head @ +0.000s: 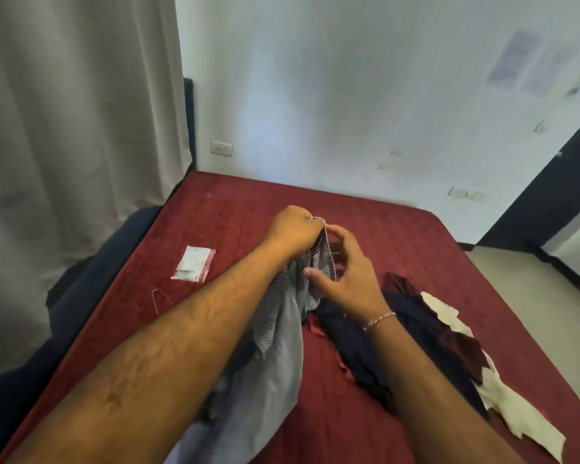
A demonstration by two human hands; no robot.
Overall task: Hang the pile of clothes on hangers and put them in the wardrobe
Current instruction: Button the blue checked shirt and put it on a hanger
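Lifting a grey shirt (282,329) off the bed (235,209), the left hand (293,234) clenches its top edge; the right hand (344,276), fingers loosely spread, touches the cloth. Other clothes (426,336) lie at four o'clock. This looks like the sorting step; next calls for the wire hanger (161,298) at nine o'clock.

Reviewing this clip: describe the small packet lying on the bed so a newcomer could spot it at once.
Start from the maroon bed and move to its left side, near the grey curtain. The small packet lies flat there, apart from the clothes pile. It is clear plastic with white contents and a red edge, unlike the thin bent wire just below it.
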